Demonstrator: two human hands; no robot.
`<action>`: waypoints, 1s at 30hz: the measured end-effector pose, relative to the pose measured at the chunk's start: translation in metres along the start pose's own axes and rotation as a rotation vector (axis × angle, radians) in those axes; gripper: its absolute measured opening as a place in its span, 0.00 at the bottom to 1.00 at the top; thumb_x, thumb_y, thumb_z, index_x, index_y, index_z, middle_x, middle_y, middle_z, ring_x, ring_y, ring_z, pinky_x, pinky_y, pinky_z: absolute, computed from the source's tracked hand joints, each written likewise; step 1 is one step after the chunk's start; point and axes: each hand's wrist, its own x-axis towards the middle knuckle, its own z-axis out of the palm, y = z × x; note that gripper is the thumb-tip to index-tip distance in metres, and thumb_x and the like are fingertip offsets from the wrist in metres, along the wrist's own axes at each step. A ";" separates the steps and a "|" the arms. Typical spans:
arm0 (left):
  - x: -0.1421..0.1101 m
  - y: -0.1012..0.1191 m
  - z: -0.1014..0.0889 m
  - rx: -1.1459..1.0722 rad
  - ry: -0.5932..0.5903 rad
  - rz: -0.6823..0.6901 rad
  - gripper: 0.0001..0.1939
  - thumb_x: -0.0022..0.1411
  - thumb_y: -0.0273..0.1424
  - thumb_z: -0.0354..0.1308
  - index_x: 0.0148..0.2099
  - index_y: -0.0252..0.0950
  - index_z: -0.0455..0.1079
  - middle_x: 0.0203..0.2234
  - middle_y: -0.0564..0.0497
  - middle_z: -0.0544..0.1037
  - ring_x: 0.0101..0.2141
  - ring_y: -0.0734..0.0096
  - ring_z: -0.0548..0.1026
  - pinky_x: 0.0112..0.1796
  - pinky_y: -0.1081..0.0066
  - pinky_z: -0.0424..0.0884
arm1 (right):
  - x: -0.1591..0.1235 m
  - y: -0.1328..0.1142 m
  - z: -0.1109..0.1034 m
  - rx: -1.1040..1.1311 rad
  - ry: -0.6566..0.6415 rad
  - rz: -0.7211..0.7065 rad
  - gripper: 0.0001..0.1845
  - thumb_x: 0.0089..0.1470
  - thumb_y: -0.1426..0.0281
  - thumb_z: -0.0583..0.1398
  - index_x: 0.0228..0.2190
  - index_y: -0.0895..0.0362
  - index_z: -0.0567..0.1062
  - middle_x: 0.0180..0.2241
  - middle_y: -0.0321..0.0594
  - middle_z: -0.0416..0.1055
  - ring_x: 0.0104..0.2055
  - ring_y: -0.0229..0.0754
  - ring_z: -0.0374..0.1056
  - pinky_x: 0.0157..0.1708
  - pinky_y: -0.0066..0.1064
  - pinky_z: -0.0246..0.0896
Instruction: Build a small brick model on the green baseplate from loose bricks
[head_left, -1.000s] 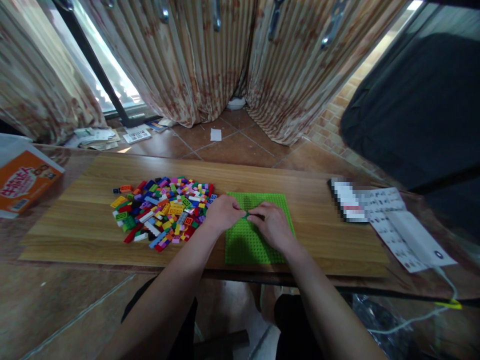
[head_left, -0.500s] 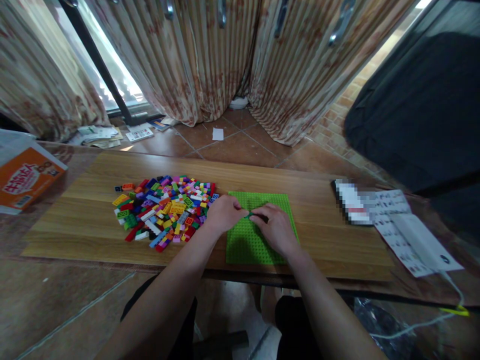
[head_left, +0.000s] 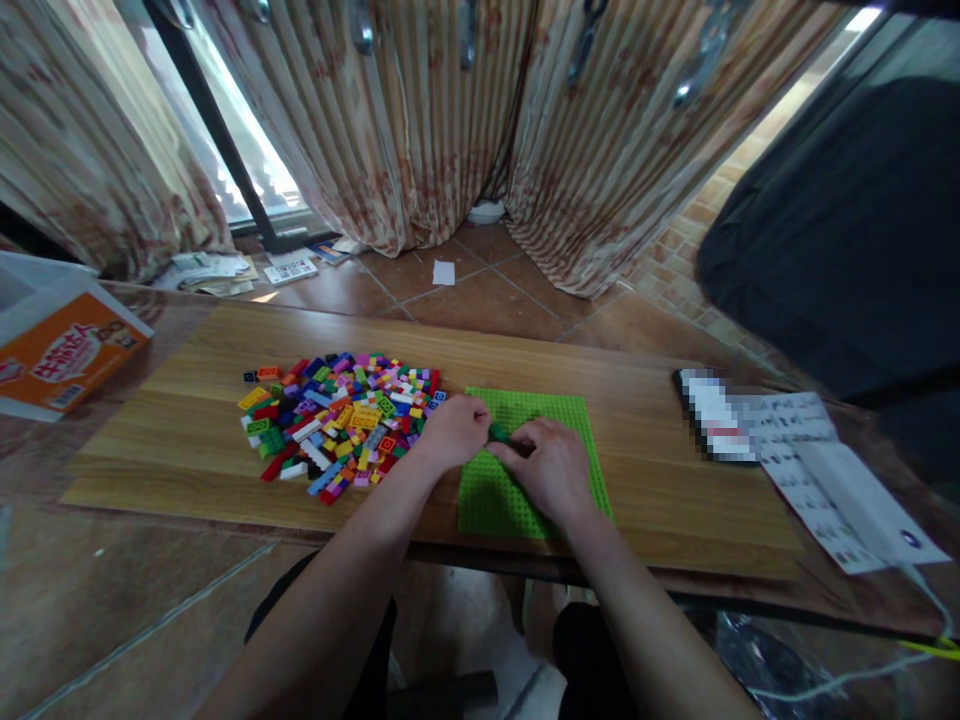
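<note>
A dark green toy brick (head_left: 498, 432) is held between my two hands, just over the upper left part of a light green studded baseplate (head_left: 502, 500). My left hand (head_left: 456, 432) is closed, with its curled fingertips at the left end of the brick. From the other side, my right hand (head_left: 551, 465) pinches the brick between thumb and fingers, which cover part of it. To the left of the baseplate lies a heap of mixed coloured bricks (head_left: 345, 420), close to my left hand.
All this rests on a long wooden board (head_left: 172, 430). A phone (head_left: 712, 415) with a blurred screen and a printed sheet (head_left: 806, 480) lie at the right. An orange-and-white box (head_left: 75, 350) stands at the far left. Curtains (head_left: 420, 130) hang beyond the board.
More of the dark green brick shows between my hands, and my fingers have shifted slightly around it. The whole view has moved a little, so the scene sits slightly lower and further right.
</note>
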 end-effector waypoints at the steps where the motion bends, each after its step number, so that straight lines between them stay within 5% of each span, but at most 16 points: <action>1: 0.000 0.000 0.000 0.000 -0.002 0.000 0.13 0.60 0.25 0.50 0.31 0.33 0.77 0.21 0.50 0.77 0.26 0.71 0.74 0.32 0.74 0.67 | 0.000 0.000 -0.001 0.013 -0.004 -0.005 0.17 0.52 0.55 0.63 0.23 0.55 0.75 0.27 0.40 0.73 0.32 0.44 0.66 0.36 0.36 0.56; 5: 0.000 0.000 0.000 -0.005 0.005 0.001 0.13 0.60 0.25 0.50 0.31 0.33 0.77 0.23 0.49 0.78 0.28 0.71 0.74 0.33 0.74 0.67 | 0.001 0.006 -0.007 0.129 -0.105 -0.064 0.10 0.52 0.61 0.65 0.33 0.55 0.77 0.31 0.39 0.74 0.36 0.44 0.68 0.38 0.36 0.59; 9: -0.001 0.001 -0.001 0.007 0.017 0.006 0.13 0.60 0.25 0.51 0.32 0.34 0.78 0.25 0.48 0.79 0.30 0.69 0.74 0.35 0.73 0.68 | 0.004 0.011 -0.013 0.192 -0.223 -0.201 0.23 0.54 0.71 0.62 0.52 0.54 0.70 0.43 0.43 0.72 0.46 0.46 0.66 0.46 0.39 0.60; 14: -0.002 0.002 -0.001 0.009 0.025 0.015 0.14 0.60 0.24 0.50 0.33 0.33 0.78 0.25 0.49 0.79 0.29 0.70 0.74 0.35 0.73 0.68 | 0.007 0.012 -0.010 0.194 -0.259 -0.222 0.16 0.57 0.73 0.58 0.48 0.54 0.73 0.43 0.44 0.71 0.47 0.46 0.66 0.48 0.40 0.60; 22: -0.004 0.004 -0.002 -0.023 0.005 0.000 0.14 0.60 0.24 0.50 0.29 0.33 0.77 0.20 0.50 0.76 0.26 0.71 0.73 0.32 0.73 0.67 | 0.010 0.027 -0.006 0.192 -0.135 -0.122 0.09 0.56 0.71 0.58 0.39 0.55 0.75 0.39 0.42 0.72 0.43 0.46 0.66 0.45 0.39 0.61; 30: -0.002 0.003 -0.001 0.018 0.004 0.009 0.14 0.60 0.24 0.49 0.31 0.34 0.77 0.23 0.50 0.77 0.28 0.70 0.73 0.33 0.73 0.66 | 0.010 0.015 -0.001 0.184 -0.149 -0.157 0.20 0.57 0.65 0.59 0.52 0.54 0.71 0.45 0.46 0.71 0.48 0.49 0.65 0.48 0.43 0.60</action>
